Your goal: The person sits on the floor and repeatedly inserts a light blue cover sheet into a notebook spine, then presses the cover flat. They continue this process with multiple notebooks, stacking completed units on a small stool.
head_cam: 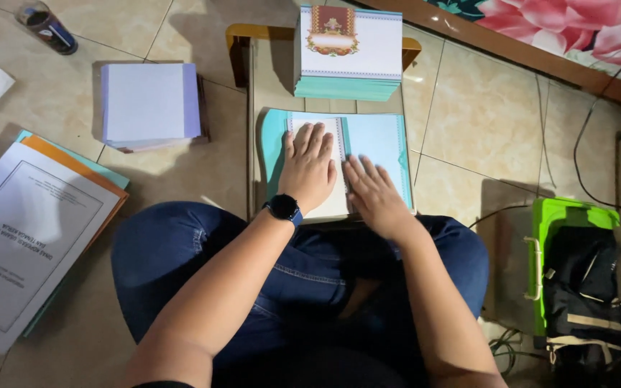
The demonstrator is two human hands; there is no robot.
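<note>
A teal cover sheet [379,140] lies open on a small low wooden table [253,79] in front of my crossed legs. A white paper block [332,205] rests on its left half. My left hand [307,167], with a dark watch on the wrist, presses flat on that white block, fingers spread. My right hand [369,192] lies flat beside it along the fold of the cover, fingers together and pointing up-left. Neither hand grips anything. A tall stack of teal-edged printed covers [350,54] stands at the table's far end.
A stack of white pages [149,104] sits on the tiled floor at left. Printed folders in white, orange and teal [30,237] lie at the far left. A dark cylindrical container [46,27] stands top left. A green box with a black bag [576,273] and cables are at right.
</note>
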